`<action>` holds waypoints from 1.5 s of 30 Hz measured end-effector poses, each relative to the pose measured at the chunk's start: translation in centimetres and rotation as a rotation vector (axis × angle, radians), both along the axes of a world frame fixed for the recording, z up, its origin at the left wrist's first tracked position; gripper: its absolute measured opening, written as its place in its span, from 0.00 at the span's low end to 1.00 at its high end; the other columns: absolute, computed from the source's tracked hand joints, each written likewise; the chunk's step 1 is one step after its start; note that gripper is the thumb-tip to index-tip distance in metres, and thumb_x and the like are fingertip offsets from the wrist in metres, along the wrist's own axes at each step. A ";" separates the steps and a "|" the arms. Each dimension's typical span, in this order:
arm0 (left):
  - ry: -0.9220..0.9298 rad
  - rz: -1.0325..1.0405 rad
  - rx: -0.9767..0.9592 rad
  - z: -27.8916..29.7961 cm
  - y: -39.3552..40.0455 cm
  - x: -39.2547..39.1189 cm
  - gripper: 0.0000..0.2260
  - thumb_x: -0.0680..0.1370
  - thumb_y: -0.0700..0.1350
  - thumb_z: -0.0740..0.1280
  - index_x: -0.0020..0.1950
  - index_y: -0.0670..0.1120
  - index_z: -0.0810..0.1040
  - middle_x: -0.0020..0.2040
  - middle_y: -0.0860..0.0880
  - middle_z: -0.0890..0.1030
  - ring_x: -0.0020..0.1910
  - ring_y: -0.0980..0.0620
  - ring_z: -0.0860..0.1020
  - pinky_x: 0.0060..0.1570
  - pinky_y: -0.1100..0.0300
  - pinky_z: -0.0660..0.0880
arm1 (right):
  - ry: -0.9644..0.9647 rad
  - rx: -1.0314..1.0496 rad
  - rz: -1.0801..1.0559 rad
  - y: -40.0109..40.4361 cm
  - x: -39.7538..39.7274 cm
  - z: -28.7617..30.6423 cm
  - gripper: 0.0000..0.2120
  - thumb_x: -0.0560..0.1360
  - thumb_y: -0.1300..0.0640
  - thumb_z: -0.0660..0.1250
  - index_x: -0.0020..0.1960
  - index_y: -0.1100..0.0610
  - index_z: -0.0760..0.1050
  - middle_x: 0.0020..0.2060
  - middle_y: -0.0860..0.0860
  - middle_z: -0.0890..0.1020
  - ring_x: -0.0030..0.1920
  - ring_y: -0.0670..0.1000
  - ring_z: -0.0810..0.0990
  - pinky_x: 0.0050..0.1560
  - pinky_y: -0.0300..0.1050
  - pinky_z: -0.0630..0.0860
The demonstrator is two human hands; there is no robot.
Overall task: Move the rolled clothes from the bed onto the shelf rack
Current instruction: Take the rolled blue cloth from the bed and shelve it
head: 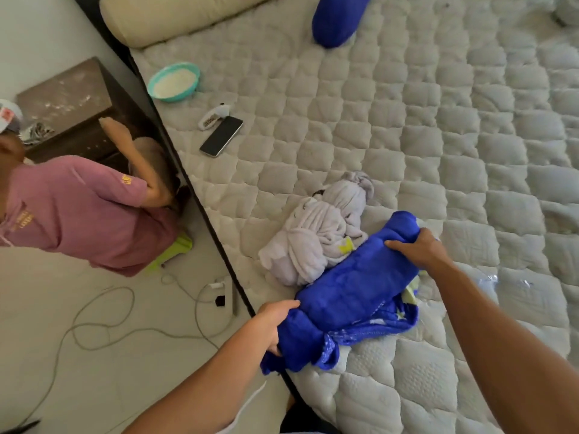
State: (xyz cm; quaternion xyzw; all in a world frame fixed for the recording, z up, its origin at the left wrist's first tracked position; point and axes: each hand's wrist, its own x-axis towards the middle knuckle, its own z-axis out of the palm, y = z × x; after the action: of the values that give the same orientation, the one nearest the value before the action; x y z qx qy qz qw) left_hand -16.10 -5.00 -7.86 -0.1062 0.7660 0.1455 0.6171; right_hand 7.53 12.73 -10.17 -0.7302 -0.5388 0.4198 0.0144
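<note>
- Rolled bright-blue cloth bundle [354, 292] lies diagonally on the quilted off-white mattress [407, 120], near its front-left edge; the lower end hangs slightly over the dark edge trim.
- Left hand [272, 324] clenched on the bundle's lower-left end, fingers wrapped around bunched fabric.
- Right hand [419, 249] grasps the bundle's upper-right end from above, fingers curled over the top of the roll.
- Loose blue fabric with small white and yellow print spills out along the bundle's underside on the right.
- Rolled pale-lilac cloth bundle [319, 233] sits just beside the blue one, touching it on its upper-left side; small yellow mark visible where they meet.
- Black smartphone [221, 136] lies face up farther back on the mattress, a small white gadget [213, 115] just beside it.
- Teal round bowl with white contents [174, 81] near the mattress's far-left edge.
- Cream bolster pillow [175, 17] and dark-blue bolster [338, 17] at the head of the bed.
- Another person in a pink t-shirt [78, 211] sits on the floor left of the bed, near a dark wooden cabinet [65, 98].
- Grey cables [103, 308] trail across the pale floor.
- Shelf rack not in view.
</note>
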 end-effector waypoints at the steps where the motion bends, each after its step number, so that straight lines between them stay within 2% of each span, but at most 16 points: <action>1: -0.002 0.007 0.003 -0.1 -0.2 0.0 0.24 0.72 0.52 0.73 0.64 0.43 0.73 0.63 0.40 0.77 0.60 0.37 0.74 0.62 0.41 0.72 | 0.001 -0.018 -0.010 0.1 0.1 0.2 0.38 0.68 0.40 0.72 0.67 0.64 0.66 0.63 0.62 0.75 0.59 0.62 0.75 0.55 0.56 0.75; 4: 0.002 0.026 0.030 -0.2 -0.6 -0.5 0.22 0.71 0.51 0.74 0.60 0.44 0.74 0.60 0.40 0.78 0.58 0.37 0.75 0.60 0.42 0.74 | -0.011 -0.027 -0.068 -1.0 0.1 0.9 0.34 0.67 0.41 0.73 0.62 0.64 0.70 0.55 0.61 0.78 0.47 0.59 0.76 0.46 0.53 0.77; 8: 0.038 0.002 0.086 0.2 -1.7 -1.6 0.11 0.73 0.44 0.71 0.53 0.43 0.75 0.58 0.39 0.78 0.56 0.38 0.76 0.55 0.43 0.76 | -0.018 0.030 -0.146 -4.5 -0.9 2.1 0.27 0.67 0.42 0.72 0.55 0.61 0.72 0.49 0.58 0.78 0.51 0.61 0.78 0.55 0.57 0.76; 11: 0.079 -0.043 0.130 0.0 -2.9 -2.6 0.08 0.74 0.39 0.69 0.53 0.42 0.75 0.53 0.40 0.79 0.50 0.40 0.77 0.55 0.45 0.76 | 0.054 0.039 -0.206 -6.8 -1.2 3.0 0.21 0.68 0.47 0.72 0.49 0.63 0.73 0.45 0.59 0.78 0.44 0.58 0.76 0.47 0.52 0.75; 13: 0.120 -0.060 0.178 0.1 -5.0 -4.4 0.11 0.74 0.39 0.68 0.55 0.43 0.75 0.51 0.41 0.78 0.47 0.42 0.76 0.53 0.47 0.75 | 0.103 0.054 -0.259 -9.1 -2.3 3.8 0.23 0.67 0.48 0.73 0.51 0.64 0.74 0.46 0.60 0.78 0.45 0.59 0.77 0.47 0.54 0.76; 16: 0.229 -0.076 0.252 0.2 -8.6 -8.2 0.11 0.73 0.38 0.68 0.55 0.41 0.75 0.55 0.41 0.78 0.55 0.40 0.76 0.57 0.48 0.74 | 0.184 0.009 -0.319 -13.1 -4.9 4.7 0.25 0.66 0.49 0.74 0.55 0.63 0.71 0.51 0.60 0.76 0.50 0.60 0.75 0.49 0.53 0.74; 19: 0.402 -0.061 0.320 0.6 -13.6 -13.1 0.14 0.71 0.39 0.68 0.56 0.39 0.78 0.56 0.40 0.81 0.55 0.40 0.78 0.55 0.52 0.75 | 0.326 -0.064 -0.328 -17.6 -9.0 4.6 0.25 0.62 0.48 0.75 0.50 0.62 0.73 0.53 0.61 0.79 0.52 0.62 0.79 0.54 0.58 0.78; 22: 0.566 -0.012 0.349 1.6 -20.1 -18.2 0.11 0.71 0.42 0.67 0.52 0.40 0.78 0.52 0.45 0.80 0.54 0.41 0.78 0.51 0.55 0.74 | 0.493 -0.134 -0.320 -22.2 -14.5 5.6 0.21 0.67 0.54 0.73 0.55 0.64 0.75 0.51 0.63 0.81 0.45 0.61 0.81 0.43 0.55 0.80; 25: 0.695 0.163 0.365 3.9 -27.5 -22.5 0.15 0.73 0.45 0.68 0.58 0.42 0.77 0.57 0.43 0.81 0.53 0.42 0.78 0.51 0.55 0.74 | 0.620 -0.176 -0.246 -26.8 -20.9 7.9 0.20 0.67 0.54 0.72 0.56 0.63 0.77 0.47 0.63 0.83 0.42 0.61 0.81 0.38 0.49 0.78; 28: 0.793 0.501 0.332 6.6 -34.8 -25.3 0.28 0.74 0.50 0.71 0.69 0.40 0.68 0.68 0.39 0.71 0.65 0.39 0.73 0.61 0.48 0.72 | 0.765 -0.174 -0.103 -31.6 -27.6 11.0 0.07 0.73 0.56 0.68 0.49 0.58 0.76 0.39 0.58 0.82 0.37 0.56 0.80 0.35 0.46 0.75; 31: 0.491 0.936 0.397 9.6 -40.9 -26.0 0.34 0.73 0.57 0.71 0.73 0.44 0.64 0.73 0.43 0.67 0.70 0.37 0.68 0.62 0.37 0.69 | 0.934 -0.202 0.000 -36.9 -33.6 13.0 0.02 0.74 0.58 0.66 0.46 0.55 0.78 0.33 0.52 0.84 0.31 0.50 0.83 0.35 0.43 0.75; 33: 0.271 1.068 0.554 10.7 -44.2 -26.3 0.36 0.71 0.64 0.69 0.74 0.48 0.64 0.74 0.43 0.66 0.71 0.36 0.66 0.60 0.31 0.67 | 1.011 -0.235 0.062 -40.3 -37.0 13.5 0.03 0.74 0.59 0.66 0.44 0.55 0.78 0.34 0.51 0.85 0.28 0.46 0.83 0.34 0.42 0.75; 37: 0.154 1.287 0.817 11.8 -48.8 -29.4 0.43 0.66 0.69 0.70 0.73 0.47 0.65 0.73 0.40 0.69 0.68 0.32 0.71 0.62 0.29 0.67 | 1.049 -0.317 0.190 -46.0 -42.5 14.2 0.06 0.73 0.57 0.67 0.48 0.56 0.79 0.33 0.49 0.86 0.32 0.52 0.84 0.33 0.44 0.74; 39: 0.157 1.454 0.861 12.3 -50.5 -31.7 0.45 0.64 0.68 0.72 0.74 0.47 0.63 0.74 0.41 0.68 0.67 0.31 0.70 0.59 0.29 0.70 | 1.052 -0.354 0.280 -48.1 -45.1 14.3 0.07 0.73 0.58 0.67 0.50 0.56 0.80 0.35 0.51 0.86 0.36 0.54 0.83 0.34 0.46 0.75; 42: 0.225 1.644 0.916 12.3 -53.0 -35.6 0.46 0.62 0.66 0.75 0.73 0.48 0.64 0.72 0.40 0.71 0.63 0.31 0.73 0.43 0.32 0.78 | 1.045 -0.355 0.492 -50.5 -49.1 14.0 0.13 0.70 0.61 0.68 0.54 0.58 0.79 0.42 0.52 0.87 0.43 0.55 0.84 0.35 0.48 0.78; 45: 0.249 1.720 1.000 12.2 -55.4 -40.0 0.43 0.63 0.69 0.72 0.71 0.49 0.68 0.70 0.41 0.73 0.65 0.34 0.74 0.42 0.37 0.80 | 0.997 -0.295 0.727 -52.5 -53.7 13.0 0.11 0.70 0.65 0.68 0.50 0.53 0.80 0.42 0.48 0.87 0.45 0.50 0.85 0.38 0.45 0.79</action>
State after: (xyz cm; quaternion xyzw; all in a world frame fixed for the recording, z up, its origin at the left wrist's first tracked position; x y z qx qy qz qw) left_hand -56.08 -60.43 4.34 -0.3363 0.3387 0.8576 0.1914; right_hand -46.16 -39.77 2.82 -0.2116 -0.6176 0.7573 0.0192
